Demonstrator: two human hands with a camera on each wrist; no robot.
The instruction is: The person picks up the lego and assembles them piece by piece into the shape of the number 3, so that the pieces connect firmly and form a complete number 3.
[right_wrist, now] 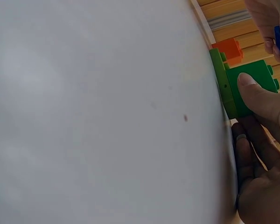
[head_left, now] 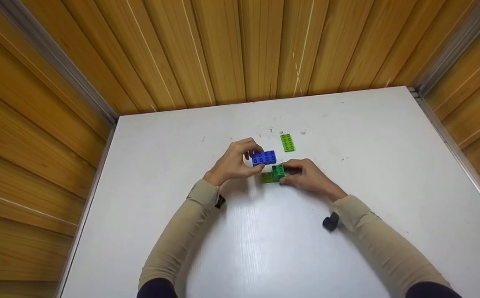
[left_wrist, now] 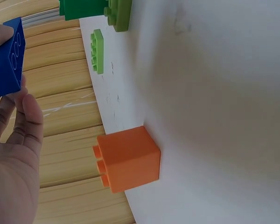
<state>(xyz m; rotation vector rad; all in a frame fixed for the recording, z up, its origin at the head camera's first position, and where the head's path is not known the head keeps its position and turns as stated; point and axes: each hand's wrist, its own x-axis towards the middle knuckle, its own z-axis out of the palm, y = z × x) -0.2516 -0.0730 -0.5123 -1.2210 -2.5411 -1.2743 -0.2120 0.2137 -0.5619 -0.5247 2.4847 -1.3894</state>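
Observation:
My left hand holds a blue building brick between thumb and fingers, raised off the table. In the left wrist view the blue brick is tilted, with its round studs partly hidden. With thumb and fingers my right hand grips a dark green brick. That brick sits on the right part of a lime green plate, whose left studs stay uncovered. Below the blue brick, a gap separates it from the plate. An orange brick stands on the table near my left hand; the head view does not show it.
Another lime green plate lies flat behind the hands on the white table. Small dark marks dot the tabletop near it. Wood-plank walls with grey metal corner posts border the table at the back and sides.

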